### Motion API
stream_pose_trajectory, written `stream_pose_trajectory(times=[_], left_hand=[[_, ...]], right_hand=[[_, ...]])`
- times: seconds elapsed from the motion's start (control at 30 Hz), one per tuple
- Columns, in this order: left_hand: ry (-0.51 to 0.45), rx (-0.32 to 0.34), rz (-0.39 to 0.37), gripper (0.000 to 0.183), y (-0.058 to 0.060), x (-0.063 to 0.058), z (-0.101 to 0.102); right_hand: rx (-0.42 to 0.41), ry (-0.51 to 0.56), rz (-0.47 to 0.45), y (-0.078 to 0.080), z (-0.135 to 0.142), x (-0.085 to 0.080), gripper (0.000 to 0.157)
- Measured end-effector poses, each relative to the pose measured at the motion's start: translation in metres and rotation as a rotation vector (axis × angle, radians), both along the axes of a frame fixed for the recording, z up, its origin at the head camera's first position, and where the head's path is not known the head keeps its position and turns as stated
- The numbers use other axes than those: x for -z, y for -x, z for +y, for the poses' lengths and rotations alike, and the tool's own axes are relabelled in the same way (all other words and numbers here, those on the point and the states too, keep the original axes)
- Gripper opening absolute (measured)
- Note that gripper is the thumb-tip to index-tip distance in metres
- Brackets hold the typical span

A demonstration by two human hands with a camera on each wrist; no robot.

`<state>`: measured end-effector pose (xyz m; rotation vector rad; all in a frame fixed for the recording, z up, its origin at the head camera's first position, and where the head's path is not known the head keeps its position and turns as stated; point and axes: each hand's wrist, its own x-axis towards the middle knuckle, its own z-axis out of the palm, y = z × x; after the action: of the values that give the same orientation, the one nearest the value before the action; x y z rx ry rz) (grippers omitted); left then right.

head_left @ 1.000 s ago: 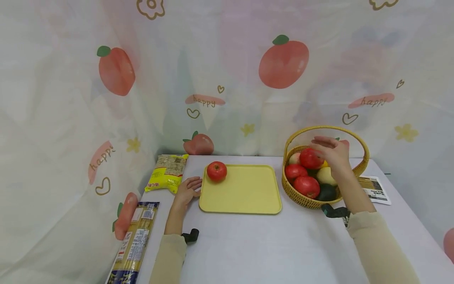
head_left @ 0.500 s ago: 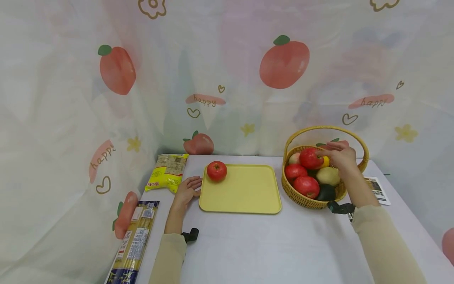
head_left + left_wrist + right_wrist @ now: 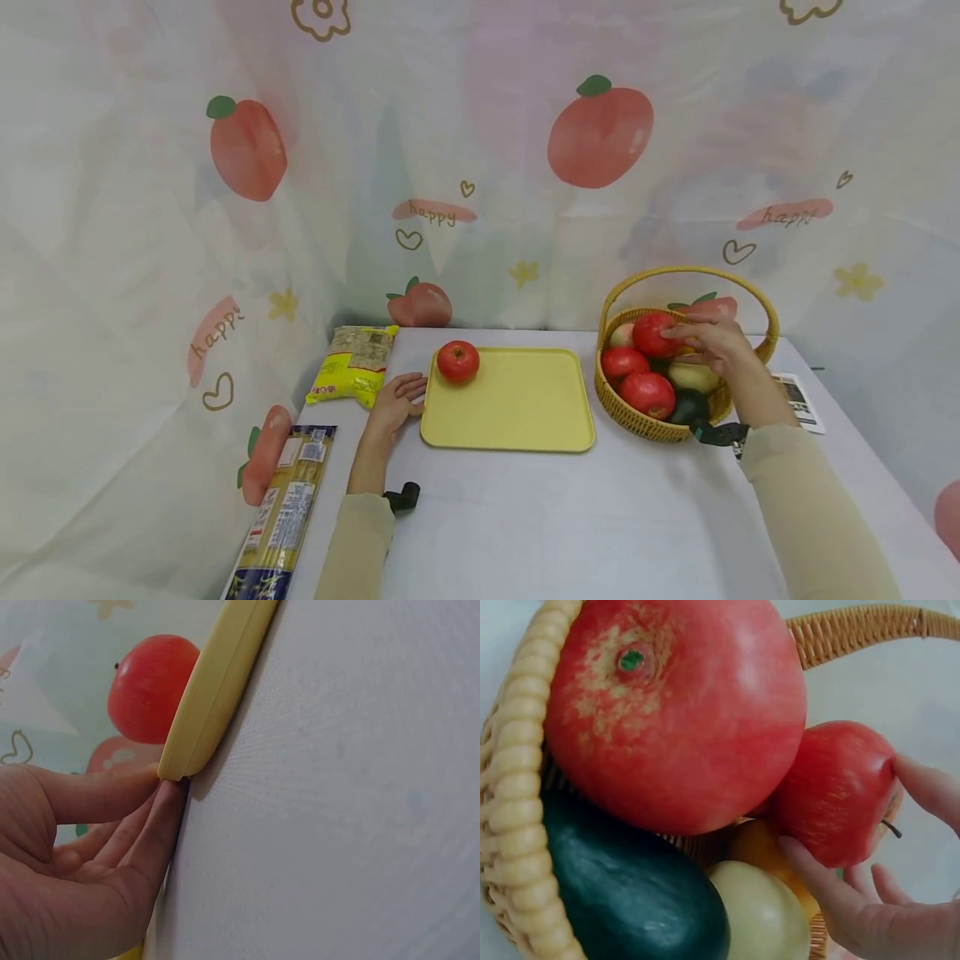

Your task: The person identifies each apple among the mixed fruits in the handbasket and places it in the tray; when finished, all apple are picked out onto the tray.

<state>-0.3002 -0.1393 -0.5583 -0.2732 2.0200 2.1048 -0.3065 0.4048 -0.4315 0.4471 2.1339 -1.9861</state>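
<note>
In the head view, my right hand [image 3: 716, 342] reaches into the wicker basket [image 3: 651, 429] and pinches a red apple [image 3: 652, 335] on top of the pile. The right wrist view shows fingertips on opposite sides of this apple [image 3: 838, 796], its stem facing the hand. My left hand [image 3: 396, 404] lies at the left edge of the yellow tray [image 3: 517, 408], fingers extended. In the left wrist view, its thumb and a fingertip touch the tray's rim [image 3: 214, 697]. Another red apple [image 3: 458, 362] sits in the tray's upper left corner.
Also in the basket are a pomegranate [image 3: 682, 712], a dark green fruit [image 3: 637, 885] and a pale yellow-green fruit [image 3: 761, 911]. The basket's handle [image 3: 690, 269] arches above them. A yellow bag [image 3: 352, 367] and a noodle-like packet [image 3: 285, 508] lie left; a white packet [image 3: 802, 404] lies right.
My right hand first shifted right, uncovering more of the basket's contents, then came down and closed its fingertips around the top apple. The left hand and the tray have stayed in place.
</note>
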Motion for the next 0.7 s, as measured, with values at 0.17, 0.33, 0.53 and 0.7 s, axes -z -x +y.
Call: stream_pose_trajectory(times=[0.17, 0.33, 0.53, 0.7], left_hand=[[-0.005, 0.003, -0.005, 0.067, -0.001, -0.001, 0.000], [0.006, -0.015, -0.013, 0.067, -0.001, -0.002, -0.001], [-0.008, -0.017, -0.002, 0.067, -0.001, -0.001, -0.001], [-0.009, -0.014, 0.005, 0.067, -0.001, -0.001, 0.000]], right_hand=[[0.028, 0.053, -0.004, 0.000, 0.001, 0.005, 0.097], [0.038, 0.080, 0.014, 0.002, -0.005, 0.008, 0.094], [0.083, 0.023, 0.016, 0.005, -0.018, 0.007, 0.089], [0.095, 0.131, 0.017, 0.006, -0.026, 0.006, 0.089]])
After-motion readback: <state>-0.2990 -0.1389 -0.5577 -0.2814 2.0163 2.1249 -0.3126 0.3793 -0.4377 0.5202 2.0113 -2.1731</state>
